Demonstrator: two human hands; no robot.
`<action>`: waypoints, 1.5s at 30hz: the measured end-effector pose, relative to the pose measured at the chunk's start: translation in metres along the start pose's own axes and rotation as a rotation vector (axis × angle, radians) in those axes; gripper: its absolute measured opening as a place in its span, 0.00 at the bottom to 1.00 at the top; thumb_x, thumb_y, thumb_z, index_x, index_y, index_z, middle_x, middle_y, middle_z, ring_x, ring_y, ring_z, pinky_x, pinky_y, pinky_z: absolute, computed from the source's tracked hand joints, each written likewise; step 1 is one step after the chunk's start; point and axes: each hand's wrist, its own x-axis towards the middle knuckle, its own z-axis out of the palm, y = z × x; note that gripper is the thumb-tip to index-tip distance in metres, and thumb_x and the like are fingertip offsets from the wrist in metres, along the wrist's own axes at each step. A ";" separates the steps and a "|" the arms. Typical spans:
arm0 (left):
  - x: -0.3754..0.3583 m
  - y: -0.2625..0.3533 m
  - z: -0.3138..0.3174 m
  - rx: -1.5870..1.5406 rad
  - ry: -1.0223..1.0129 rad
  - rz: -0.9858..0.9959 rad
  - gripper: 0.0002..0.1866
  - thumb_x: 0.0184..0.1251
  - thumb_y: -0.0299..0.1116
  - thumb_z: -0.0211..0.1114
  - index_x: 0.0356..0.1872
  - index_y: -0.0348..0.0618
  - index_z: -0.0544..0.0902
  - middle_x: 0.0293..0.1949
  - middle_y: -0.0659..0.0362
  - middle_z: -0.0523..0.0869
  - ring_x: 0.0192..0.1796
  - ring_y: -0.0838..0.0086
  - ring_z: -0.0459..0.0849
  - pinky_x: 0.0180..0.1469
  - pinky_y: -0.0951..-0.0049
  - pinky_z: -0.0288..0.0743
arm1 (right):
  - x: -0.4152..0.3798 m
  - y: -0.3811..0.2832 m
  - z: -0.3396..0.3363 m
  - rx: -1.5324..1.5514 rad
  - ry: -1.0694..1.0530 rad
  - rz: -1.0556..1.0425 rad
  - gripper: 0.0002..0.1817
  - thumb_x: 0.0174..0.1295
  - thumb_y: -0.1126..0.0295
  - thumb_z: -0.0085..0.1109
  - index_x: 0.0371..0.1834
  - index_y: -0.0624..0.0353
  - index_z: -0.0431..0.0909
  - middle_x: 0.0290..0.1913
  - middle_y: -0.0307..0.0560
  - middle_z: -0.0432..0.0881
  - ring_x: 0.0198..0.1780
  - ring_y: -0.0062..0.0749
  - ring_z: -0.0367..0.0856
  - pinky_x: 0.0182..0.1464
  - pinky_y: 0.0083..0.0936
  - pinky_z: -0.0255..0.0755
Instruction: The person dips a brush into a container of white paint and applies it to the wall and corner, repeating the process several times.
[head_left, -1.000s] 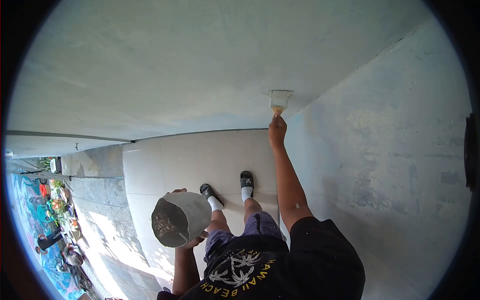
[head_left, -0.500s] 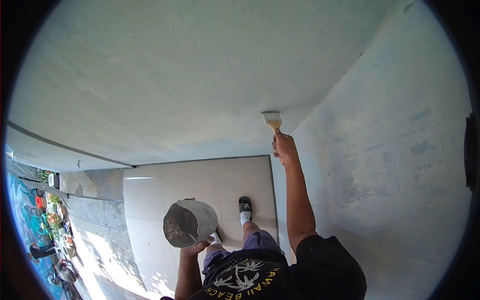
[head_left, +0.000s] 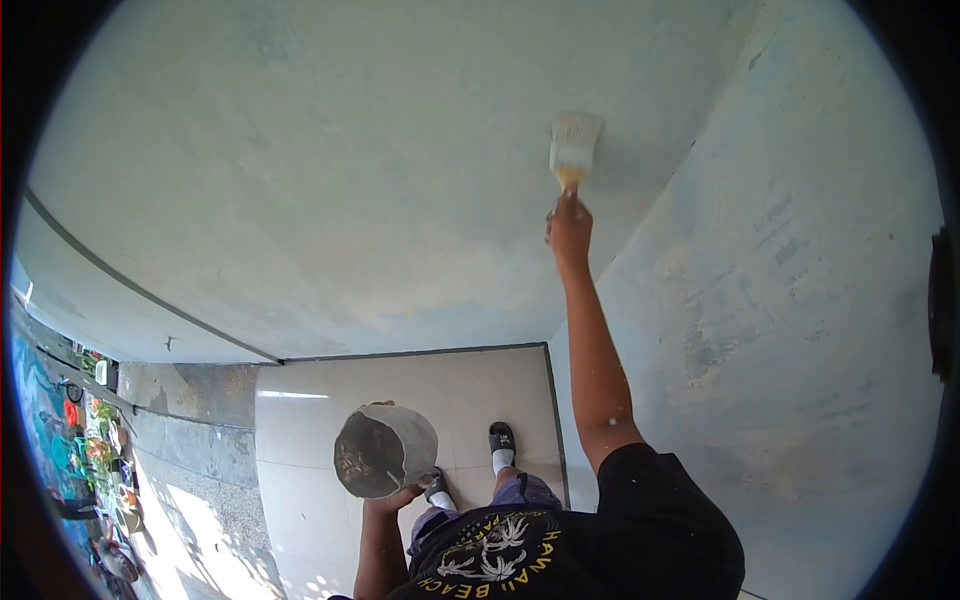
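My right hand (head_left: 570, 232) is closed round the handle of a wide paintbrush (head_left: 575, 150), arm stretched out and bristles pointing up the wall. The brush head overlaps the pale grey-green wall (head_left: 380, 180) near its corner with the right-hand wall. Low on the left, my left hand (head_left: 405, 492) grips a grey bucket (head_left: 410, 440) from beneath and along its side. The bucket is tilted so its mouth faces left, showing a dark, smeared inside. Part of the left hand is hidden behind the bucket.
A patchy side wall (head_left: 780, 330) rises on the right. My sandalled feet stand on light floor tiles (head_left: 300, 440) with a dark edge strip. To the left lie sunlit concrete (head_left: 200, 500), potted plants (head_left: 100, 430) and a bicycle by a blue mural.
My right hand and the paintbrush have moved up the wall, and the bristles now spread upward. The bucket stays in my left hand, nearly in place. The view has shifted slightly.
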 end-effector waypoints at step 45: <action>-0.046 0.036 -0.236 0.088 0.083 0.447 0.51 0.31 0.39 0.83 0.62 0.38 0.66 0.59 0.45 0.73 0.63 0.52 0.73 0.63 0.56 0.69 | -0.446 -0.330 0.152 -0.956 -1.002 -0.662 0.12 0.48 0.71 0.65 0.37 0.63 0.84 0.22 0.49 0.83 0.18 0.36 0.78 0.24 0.26 0.69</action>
